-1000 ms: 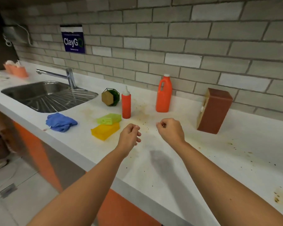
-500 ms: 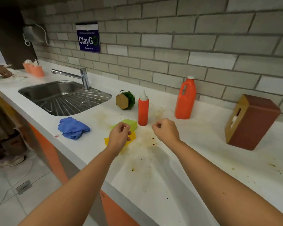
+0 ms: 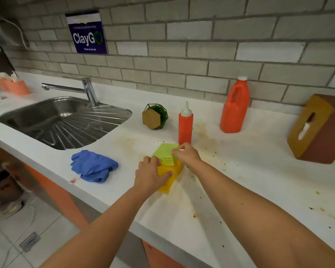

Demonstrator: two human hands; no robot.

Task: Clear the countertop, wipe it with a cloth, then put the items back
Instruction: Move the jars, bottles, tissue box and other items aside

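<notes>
Curling the left hand's (image 3: 151, 175) grip over the yellow sponge (image 3: 169, 180), low on the stained desk (image 3: 240, 190) just in front of the red squeeze bottle (image 3: 185, 124). Pinching the green perforated block (image 3: 166, 151), lying partly over that sponge, in the right hand's (image 3: 186, 155) grip. Arriving on both only now (hovering curled and empty a second ago, merely reaching the pair with the left half a second ago). Probably starting the clearing step; leaving the blue cloth (image 3: 93, 167) untouched beside the sink (image 3: 62, 120).

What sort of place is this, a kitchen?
Most likely a shared kitchen or pantry: a stainless steel sink with a faucet set in a white countertop, and a ClayGo sign on the brick wall.
</notes>
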